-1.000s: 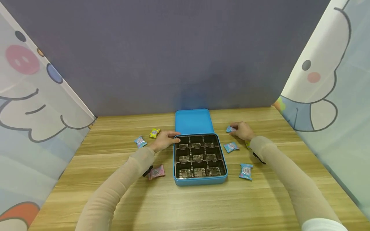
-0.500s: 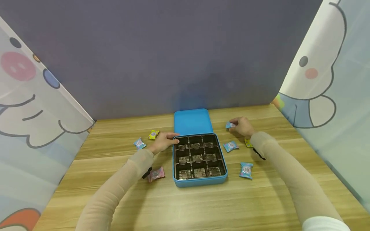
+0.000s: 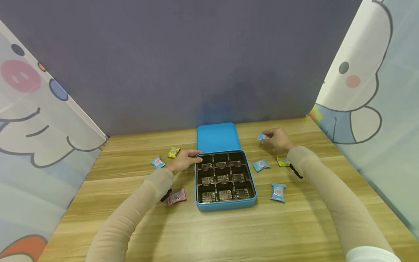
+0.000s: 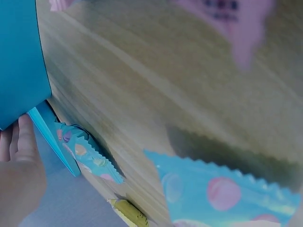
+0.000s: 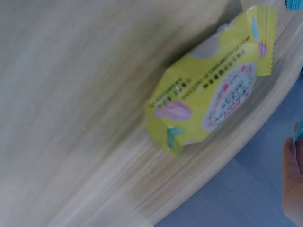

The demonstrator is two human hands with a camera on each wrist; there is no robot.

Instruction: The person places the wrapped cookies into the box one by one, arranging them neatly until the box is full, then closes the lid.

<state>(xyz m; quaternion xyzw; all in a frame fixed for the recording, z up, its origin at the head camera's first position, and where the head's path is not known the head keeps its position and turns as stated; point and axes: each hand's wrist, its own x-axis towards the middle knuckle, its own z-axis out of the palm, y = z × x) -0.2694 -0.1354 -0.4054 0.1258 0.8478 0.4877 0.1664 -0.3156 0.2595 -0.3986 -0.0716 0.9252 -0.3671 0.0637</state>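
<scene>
A blue tin box stands on the table, its brown tray split into several compartments in which I see nothing. My left hand holds the tin's back left corner, thumb over the rim; in the left wrist view the fingers lie against the blue wall. Between thumb and fingers, my right hand pinches a light-blue wrapped candy at the back right. Near that wrist lies a yellow wrapped candy, large in the right wrist view. More blue candies lie right of the tin.
The blue lid lies behind the tin. Left of it are a yellow candy, a blue candy and a pink candy. Another blue wrapper lies front right. A grey wall rises behind the table.
My right hand has moved slightly back and right with the blue candy, uncovering more of the yellow candy. The left hand stays at the tin's corner.
</scene>
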